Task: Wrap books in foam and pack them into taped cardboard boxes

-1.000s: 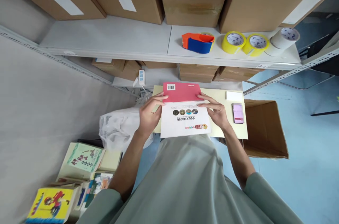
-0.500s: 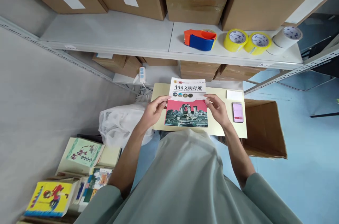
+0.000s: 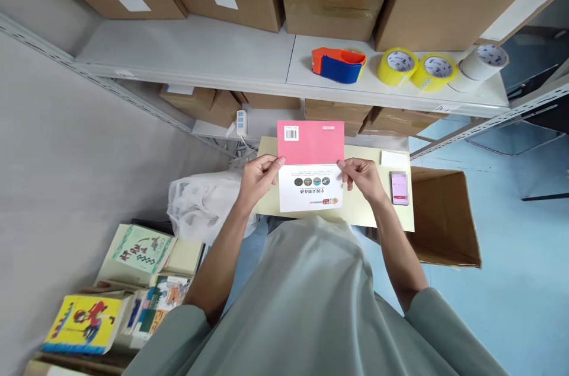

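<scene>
I hold a thin book [image 3: 310,150] with a pink and white back cover, barcode at its top left, above a small pale yellow table [image 3: 368,216]. My left hand [image 3: 260,177] pinches its left edge. My right hand [image 3: 362,177] pinches its right edge. The printed title on the white half reads upside down to me.
A phone [image 3: 399,188] and a white card [image 3: 393,158] lie on the table's right side. An open cardboard box [image 3: 444,216] stands to the right, a white plastic bag [image 3: 200,210] to the left, stacked books [image 3: 133,281] at lower left. Tape rolls [image 3: 400,66] and a dispenser [image 3: 338,64] sit on the shelf.
The book was turned over twice: back cover a second ago, front cover with the ruins picture half a second ago, back cover again now. Both hands kept hold of its edges.
</scene>
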Demonstrator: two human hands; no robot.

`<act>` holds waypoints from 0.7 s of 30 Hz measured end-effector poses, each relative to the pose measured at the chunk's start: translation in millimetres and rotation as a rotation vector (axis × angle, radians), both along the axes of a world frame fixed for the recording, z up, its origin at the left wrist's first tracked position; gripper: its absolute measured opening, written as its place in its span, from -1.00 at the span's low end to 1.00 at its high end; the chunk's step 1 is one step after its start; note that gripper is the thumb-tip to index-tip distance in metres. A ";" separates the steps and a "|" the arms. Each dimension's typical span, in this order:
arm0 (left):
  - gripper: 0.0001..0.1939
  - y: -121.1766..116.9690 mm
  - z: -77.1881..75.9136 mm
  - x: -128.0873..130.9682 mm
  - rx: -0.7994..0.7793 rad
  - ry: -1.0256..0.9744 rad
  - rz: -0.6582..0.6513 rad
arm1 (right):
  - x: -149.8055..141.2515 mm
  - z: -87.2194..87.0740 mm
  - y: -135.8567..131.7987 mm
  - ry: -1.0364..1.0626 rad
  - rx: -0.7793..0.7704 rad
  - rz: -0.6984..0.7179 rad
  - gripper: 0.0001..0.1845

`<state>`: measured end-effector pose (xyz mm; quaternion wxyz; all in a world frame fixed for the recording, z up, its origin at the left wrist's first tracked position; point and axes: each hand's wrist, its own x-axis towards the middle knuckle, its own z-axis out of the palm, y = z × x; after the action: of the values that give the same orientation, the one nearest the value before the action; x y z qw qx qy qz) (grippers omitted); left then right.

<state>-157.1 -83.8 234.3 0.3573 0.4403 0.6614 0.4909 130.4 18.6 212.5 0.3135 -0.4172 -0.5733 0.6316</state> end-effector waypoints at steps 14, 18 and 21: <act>-0.22 -29.6 -18.7 -9.1 -0.090 -0.159 0.015 | 6.1 -16.1 -14.2 -0.019 -0.051 0.027 -0.26; -0.27 -41.8 -45.1 -15.6 -0.174 -0.161 -0.031 | 4.0 -50.6 -17.6 -0.054 -0.091 0.089 -0.33; -0.25 -45.8 -78.6 -21.0 -0.193 -0.180 -0.008 | -6.0 -88.2 -21.1 -0.082 -0.103 0.135 -0.32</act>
<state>-178.2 -129.6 155.7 0.4577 0.3605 0.6691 0.4613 124.4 -2.5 124.3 0.2245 -0.4186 -0.5794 0.6623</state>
